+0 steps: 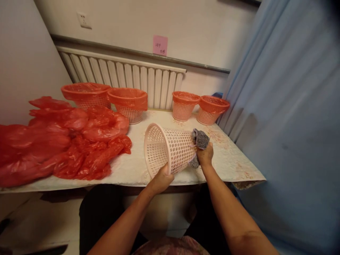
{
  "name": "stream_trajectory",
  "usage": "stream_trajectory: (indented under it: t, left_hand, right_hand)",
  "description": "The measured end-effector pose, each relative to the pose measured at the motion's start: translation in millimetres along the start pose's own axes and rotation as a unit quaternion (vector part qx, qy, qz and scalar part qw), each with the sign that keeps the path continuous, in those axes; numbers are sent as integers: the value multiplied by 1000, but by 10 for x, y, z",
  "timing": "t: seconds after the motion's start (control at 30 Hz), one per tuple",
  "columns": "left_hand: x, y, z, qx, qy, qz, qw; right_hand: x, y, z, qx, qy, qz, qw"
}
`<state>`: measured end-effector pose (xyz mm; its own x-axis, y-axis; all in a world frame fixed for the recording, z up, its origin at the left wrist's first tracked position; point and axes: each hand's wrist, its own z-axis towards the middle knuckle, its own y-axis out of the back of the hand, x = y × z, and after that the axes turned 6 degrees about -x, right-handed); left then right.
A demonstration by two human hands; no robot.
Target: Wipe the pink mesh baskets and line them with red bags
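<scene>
A pale pink perforated wastebasket (180,147) lies tipped on its side above the table's front part, its open mouth facing left. My left hand (161,179) grips its rim at the lower edge, thumb on the outside. At the basket's base, my right hand (205,154) is closed around a grey cloth (202,139) that touches the bottom of the basket. Part of the cloth hangs below the wrist side, and the right fingertips are hidden behind it.
Red plastic bags (79,141) are heaped on the table's left side. Several bag-lined baskets stand along the back, including a left one (131,115) and a right one (208,117). A radiator (127,76) is behind them. A blue curtain (278,106) borders the floral tablecloth (233,159).
</scene>
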<state>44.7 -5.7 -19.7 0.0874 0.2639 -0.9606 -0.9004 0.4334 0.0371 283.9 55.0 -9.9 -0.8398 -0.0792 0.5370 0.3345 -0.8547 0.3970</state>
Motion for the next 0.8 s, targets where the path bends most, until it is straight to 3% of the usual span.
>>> stream_trajectory:
  t: [0.17, 0.3, 0.43, 0.6, 0.8]
  left_hand:
    - [37, 46, -15, 31, 1, -2, 1000]
    - [53, 58, 5, 28, -5, -2, 1000]
    - [60, 79, 19, 34, -14, -11, 999]
    - [114, 112, -52, 59, -2, 65, 996]
    - [158, 129, -112, 50, 36, 71, 996]
  right_hand:
    - [77, 82, -300, -39, -52, 8, 998]
    - [431, 137, -730, -51, -78, 89, 992]
    - [888, 249, -999, -17, -51, 201, 978]
    - [1286, 353, -844, 28, 51, 235, 970]
    - [1280, 216, -485, 56, 126, 199, 970]
